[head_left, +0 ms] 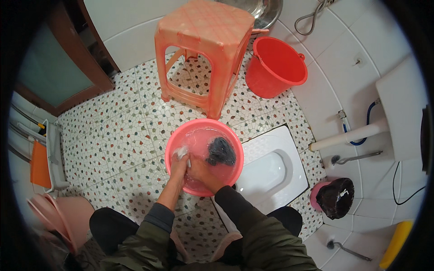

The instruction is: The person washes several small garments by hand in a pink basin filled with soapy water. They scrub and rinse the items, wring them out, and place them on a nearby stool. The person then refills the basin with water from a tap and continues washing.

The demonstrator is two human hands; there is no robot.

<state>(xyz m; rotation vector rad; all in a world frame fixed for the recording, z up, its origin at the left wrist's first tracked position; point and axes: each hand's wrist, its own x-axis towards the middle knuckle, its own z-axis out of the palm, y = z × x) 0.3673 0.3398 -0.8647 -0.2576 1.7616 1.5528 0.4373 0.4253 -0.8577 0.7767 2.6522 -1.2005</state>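
Observation:
A pink plastic basin (168, 153) with water in it stands on the tiled floor in front of me. Both of my hands are together inside it, near its left side. My left hand (179, 163) is closed round a small, wet white cloth (181, 151), whose end shows above the fingers. Pressed against it, my right hand (195, 166) has its fingers curled in toward the same bundle, and they are partly hidden. A dark cloth (221, 151) lies bunched up in the water on the right, apart from my hands.
Beyond the basin stands an orange plastic stool (205, 27), with a red bucket (262, 79) right of it and a metal bowl (271, 13) behind. A white squat toilet (294, 153) lies close on the right, near a lined bin (334, 198). Pink tubs (74, 221) stand lower left.

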